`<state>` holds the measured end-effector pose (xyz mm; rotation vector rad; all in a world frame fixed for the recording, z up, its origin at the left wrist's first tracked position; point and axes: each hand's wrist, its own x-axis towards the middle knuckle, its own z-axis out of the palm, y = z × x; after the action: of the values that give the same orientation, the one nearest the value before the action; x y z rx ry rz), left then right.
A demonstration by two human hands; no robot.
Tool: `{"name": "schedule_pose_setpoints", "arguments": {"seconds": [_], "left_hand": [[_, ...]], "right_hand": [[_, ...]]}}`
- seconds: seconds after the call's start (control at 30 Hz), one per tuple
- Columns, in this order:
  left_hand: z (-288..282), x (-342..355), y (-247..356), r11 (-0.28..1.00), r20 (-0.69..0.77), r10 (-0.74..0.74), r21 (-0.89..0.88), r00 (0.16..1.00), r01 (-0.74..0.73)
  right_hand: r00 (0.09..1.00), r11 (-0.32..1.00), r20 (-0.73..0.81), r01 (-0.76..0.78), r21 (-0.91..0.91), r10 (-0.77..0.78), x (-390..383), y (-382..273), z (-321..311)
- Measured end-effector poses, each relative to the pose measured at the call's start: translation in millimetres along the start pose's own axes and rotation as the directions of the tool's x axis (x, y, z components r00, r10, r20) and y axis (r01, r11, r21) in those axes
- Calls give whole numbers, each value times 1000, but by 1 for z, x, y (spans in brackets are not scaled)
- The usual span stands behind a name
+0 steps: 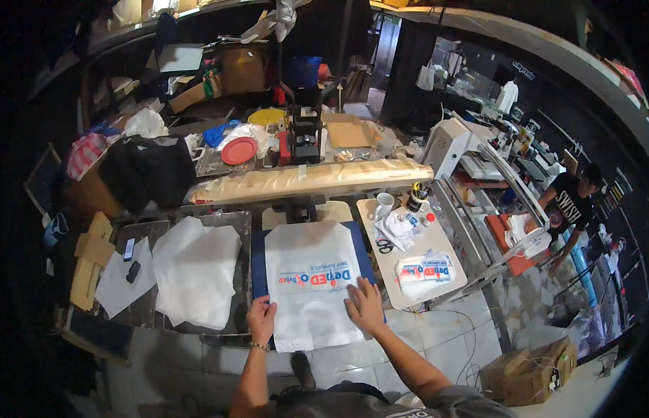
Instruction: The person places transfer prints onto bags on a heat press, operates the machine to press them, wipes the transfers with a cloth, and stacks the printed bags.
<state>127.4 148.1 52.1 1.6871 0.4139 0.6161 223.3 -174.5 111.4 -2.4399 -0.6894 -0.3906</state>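
A white sheet with red and blue print [310,251] lies flat over a dark blue board [258,258] in front of me; whether it is cloth, paper or a thin bag I cannot tell. At its near left edge my left hand [262,322] is closed, pinching the border between thumb and fingers. My right hand [365,306] lies flat on the sheet's right side, fingers spread, just below the print. To the right, a pale board [380,282] bears a small stack of white pieces with similar print [425,273].
Left of me, a stack of blank white sheets [197,272] rests on a dark board, beside a phone [129,249]. A long wrapped beam [310,181] crosses behind. The right board also carries a mug [384,204] and scissors [384,245]. Another person [572,205] stands far right.
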Motion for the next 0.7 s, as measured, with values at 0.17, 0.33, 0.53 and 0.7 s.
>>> {"name": "schedule_pose_setpoints", "arguments": {"seconds": [0.17,0.33,0.53,0.7], "left_hand": [[1,-2,14,1000,25,-20,11,999,19],[-4,1,8,999,86,-8,43,996,5],[-2,5,-4,999,67,-7,34,998,5],[-2,6,6,999,80,-21,46,997,17]], "right_hand": [[1000,1000,-15,-22,10,22,-2,1,2],[1000,1000,11,-28,-1,28,3,-13,-8],[1000,1000,-14,-28,-2,28,2,-8,-3],[998,994,-26,-67,-82,65,0,-4,1]]}}
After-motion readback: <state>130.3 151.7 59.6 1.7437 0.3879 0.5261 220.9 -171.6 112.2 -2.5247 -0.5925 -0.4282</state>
